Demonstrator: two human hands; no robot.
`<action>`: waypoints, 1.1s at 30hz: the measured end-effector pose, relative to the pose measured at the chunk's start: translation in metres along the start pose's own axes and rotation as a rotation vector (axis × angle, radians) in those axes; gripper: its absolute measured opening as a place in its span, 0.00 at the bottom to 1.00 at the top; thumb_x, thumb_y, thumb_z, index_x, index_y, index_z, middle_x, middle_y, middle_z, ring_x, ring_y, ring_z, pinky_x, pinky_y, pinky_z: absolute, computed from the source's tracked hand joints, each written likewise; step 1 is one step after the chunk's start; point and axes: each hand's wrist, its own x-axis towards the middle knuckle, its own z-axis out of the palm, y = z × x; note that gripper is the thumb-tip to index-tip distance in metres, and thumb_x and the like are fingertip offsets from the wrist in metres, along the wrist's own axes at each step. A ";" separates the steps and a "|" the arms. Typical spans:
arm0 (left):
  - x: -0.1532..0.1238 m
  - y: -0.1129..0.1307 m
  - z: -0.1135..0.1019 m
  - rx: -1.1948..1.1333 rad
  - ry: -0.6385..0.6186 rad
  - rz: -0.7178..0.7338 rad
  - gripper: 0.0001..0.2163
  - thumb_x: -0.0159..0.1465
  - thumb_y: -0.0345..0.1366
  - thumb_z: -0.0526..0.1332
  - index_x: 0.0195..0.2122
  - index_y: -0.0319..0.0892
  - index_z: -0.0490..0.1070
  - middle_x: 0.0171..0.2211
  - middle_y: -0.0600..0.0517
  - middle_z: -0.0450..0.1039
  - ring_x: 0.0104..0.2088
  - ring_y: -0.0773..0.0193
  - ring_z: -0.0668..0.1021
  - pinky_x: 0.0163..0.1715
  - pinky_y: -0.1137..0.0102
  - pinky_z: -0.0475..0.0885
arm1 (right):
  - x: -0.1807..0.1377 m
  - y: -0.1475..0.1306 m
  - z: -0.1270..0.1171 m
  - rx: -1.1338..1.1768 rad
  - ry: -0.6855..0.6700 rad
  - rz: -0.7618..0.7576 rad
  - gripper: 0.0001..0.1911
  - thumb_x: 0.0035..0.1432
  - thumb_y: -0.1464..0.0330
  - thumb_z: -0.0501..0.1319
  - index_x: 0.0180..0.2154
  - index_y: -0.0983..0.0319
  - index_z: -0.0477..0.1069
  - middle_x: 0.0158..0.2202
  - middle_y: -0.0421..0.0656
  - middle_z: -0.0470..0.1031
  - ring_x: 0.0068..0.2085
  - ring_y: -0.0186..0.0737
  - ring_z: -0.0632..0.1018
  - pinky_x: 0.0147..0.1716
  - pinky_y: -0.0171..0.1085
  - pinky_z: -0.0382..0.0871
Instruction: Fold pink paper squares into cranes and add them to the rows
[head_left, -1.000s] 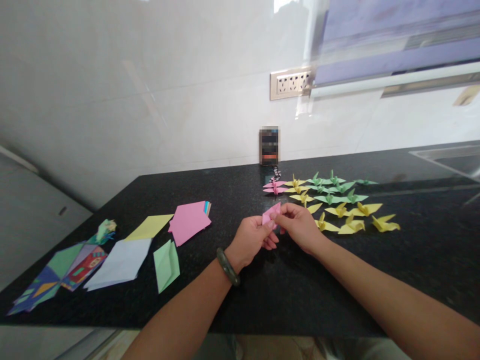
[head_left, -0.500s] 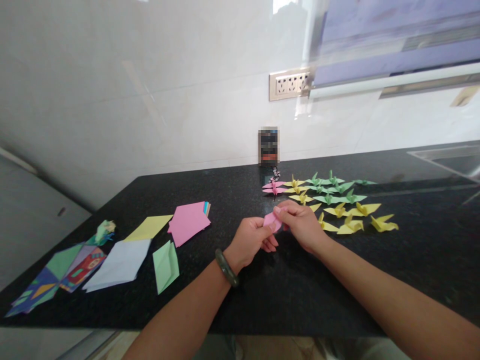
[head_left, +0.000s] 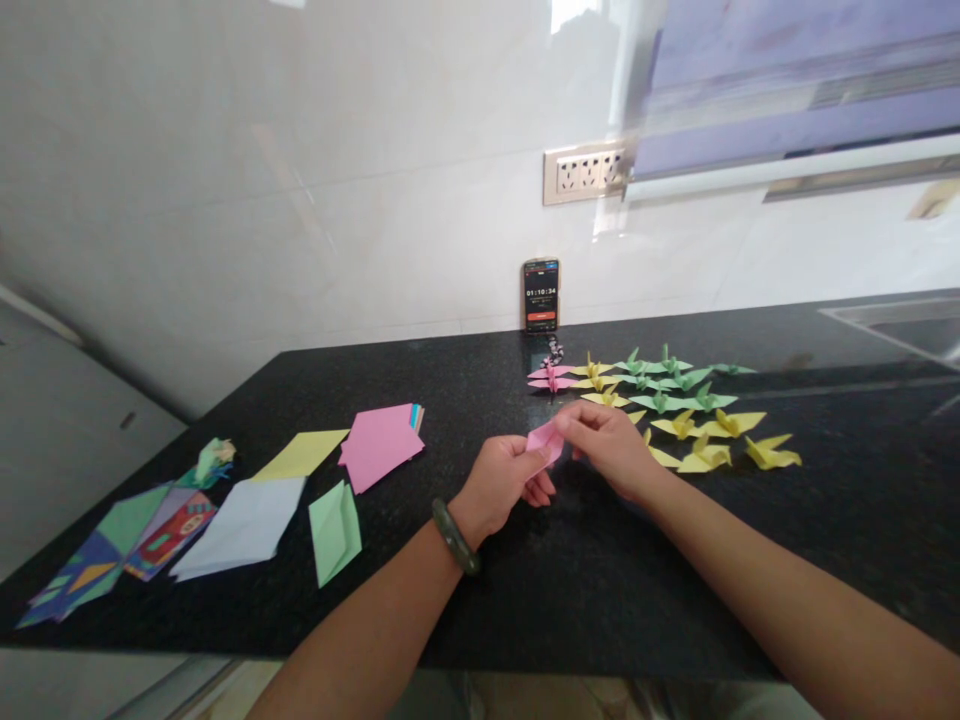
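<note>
A small folded piece of pink origami paper [head_left: 545, 440] is held up between my two hands above the dark countertop. My left hand [head_left: 504, 480], with a dark green bangle [head_left: 454, 537] on its wrist, pinches the lower left side of the paper. At the upper right edge, the fingers of my right hand [head_left: 606, 442] are closed on the same paper. Pink paper cranes [head_left: 553, 380] sit just beyond my hands. Yellow paper cranes [head_left: 705, 455] and green paper cranes [head_left: 661, 400] stand in rows to the right, some partly hidden behind my right hand.
Left of my hands lie a pink paper stack [head_left: 381, 447], a folded green sheet [head_left: 335, 533], yellow paper [head_left: 301, 454], white sheets [head_left: 241, 527] and a colourful packet [head_left: 171, 533]. A phone [head_left: 541, 297] showing a timer leans against the wall below a socket panel [head_left: 585, 173].
A flap of the pink paper has been lifted, showing more of its inner side. My right hand has shifted slightly to the right. The view has moved a little.
</note>
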 end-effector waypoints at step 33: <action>0.007 -0.008 -0.006 0.093 0.087 0.395 0.12 0.57 0.42 0.58 0.31 0.37 0.74 0.27 0.50 0.72 0.31 0.64 0.72 0.35 0.69 0.67 | -0.005 -0.001 0.012 0.020 -0.047 0.029 0.16 0.52 0.56 0.56 0.26 0.63 0.68 0.23 0.41 0.71 0.25 0.34 0.72 0.24 0.34 0.67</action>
